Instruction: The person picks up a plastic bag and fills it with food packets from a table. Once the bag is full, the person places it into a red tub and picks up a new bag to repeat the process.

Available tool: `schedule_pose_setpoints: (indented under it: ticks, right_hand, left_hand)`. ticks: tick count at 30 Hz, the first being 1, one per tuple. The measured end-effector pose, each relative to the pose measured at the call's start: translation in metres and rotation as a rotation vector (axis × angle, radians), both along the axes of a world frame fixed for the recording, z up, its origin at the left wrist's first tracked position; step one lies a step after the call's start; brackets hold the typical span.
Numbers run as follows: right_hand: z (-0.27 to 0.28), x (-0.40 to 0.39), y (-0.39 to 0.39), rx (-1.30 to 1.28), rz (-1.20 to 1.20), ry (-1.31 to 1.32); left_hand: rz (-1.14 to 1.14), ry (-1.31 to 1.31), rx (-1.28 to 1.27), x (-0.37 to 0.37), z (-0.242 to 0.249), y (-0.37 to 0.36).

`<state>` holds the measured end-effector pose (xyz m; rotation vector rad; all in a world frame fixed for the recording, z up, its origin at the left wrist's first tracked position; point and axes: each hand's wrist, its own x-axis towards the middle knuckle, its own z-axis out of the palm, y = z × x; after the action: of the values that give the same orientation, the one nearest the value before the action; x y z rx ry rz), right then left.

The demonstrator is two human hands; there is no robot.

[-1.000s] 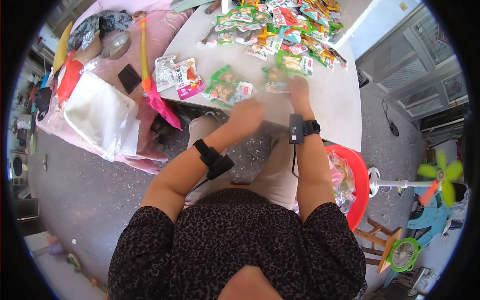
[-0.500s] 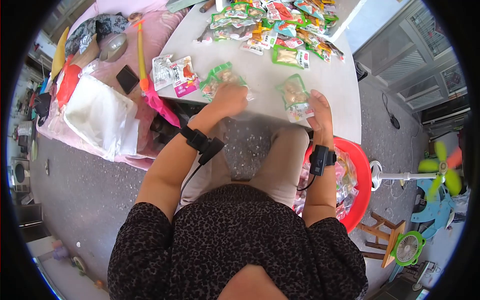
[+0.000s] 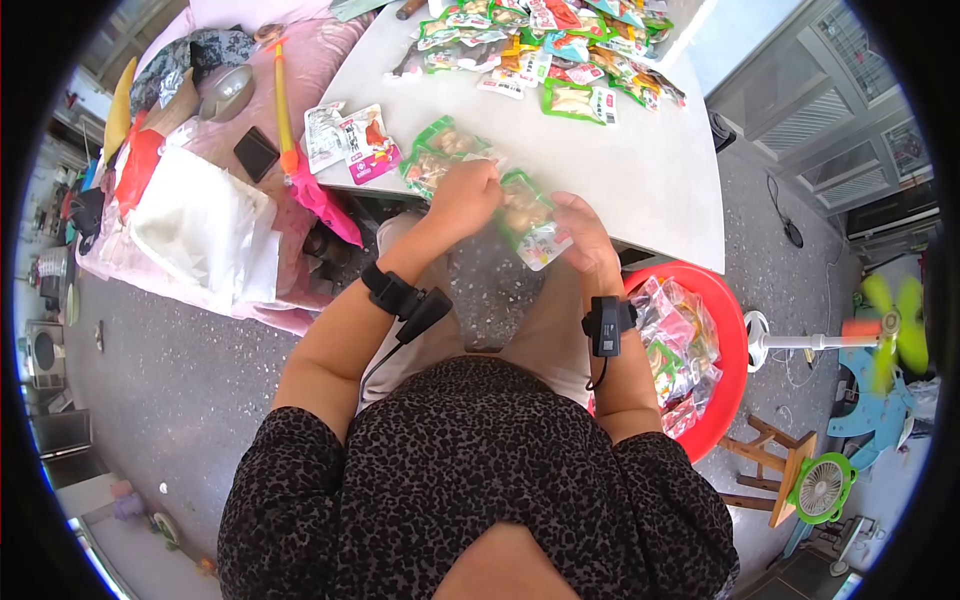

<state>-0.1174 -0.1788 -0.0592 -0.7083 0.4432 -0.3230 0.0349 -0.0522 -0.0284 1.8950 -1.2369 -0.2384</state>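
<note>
Speckled grey floor (image 3: 190, 400); pink-draped furniture (image 3: 325, 50); wooden stool (image 3: 793, 480).

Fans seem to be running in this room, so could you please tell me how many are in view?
2: a pedestal fan with green and orange blades at the far right, and a small green-framed fan below it in the picture. Others may be hidden.

So this person's got a dark top (image 3: 440, 460) on, covered in small greyish leopard-type spots, filling the bottom middle of the frame, with short sleeves (image 3: 285, 465) that stop above the elbows. Pants (image 3: 545, 310) are plain beige. Behind the left hand (image 3: 467, 200) there's a chunky black wedge-shaped gadget (image 3: 427, 316) on a black strap (image 3: 388, 290); behind the right hand (image 3: 586, 237), a black box (image 3: 605, 325) with a tiny pale marking. Thin black cable (image 3: 382, 361) off each.
</note>
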Motion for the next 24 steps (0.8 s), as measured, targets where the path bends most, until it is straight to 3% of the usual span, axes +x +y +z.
schedule_pose_setpoints:
  ticks: [5,8,17,19,21,23,24]
  right_hand:
    - [-0.011,0.014,0.000,0.053,0.029,-0.089]
    - [-0.006,0.028,0.003,0.027,0.033,-0.068]
    - [-0.027,0.071,0.012,-0.308,-0.148,0.036]
    - [-0.036,0.066,0.019,-0.647,-0.200,-0.107]
    - [-0.037,0.057,0.028,-0.618,-0.182,-0.081]
    - [0.001,0.042,0.047,-0.218,-0.096,0.117]
    - [0.019,0.036,0.055,-0.265,-0.040,0.185]
  left_hand:
    - [0.078,-0.340,-0.088,-0.008,0.004,0.002]
    - [0.097,-0.399,-0.053,-0.010,0.010,0.005]
    - [0.075,-0.422,-0.015,-0.024,0.005,0.004]
    - [0.066,-0.401,-0.017,-0.023,0.004,0.004]
    - [0.070,-0.389,-0.026,-0.022,0.003,0.005]
    - [0.083,-0.381,-0.041,-0.021,0.000,0.006]
    - [0.078,-0.370,-0.041,-0.021,-0.002,0.007]
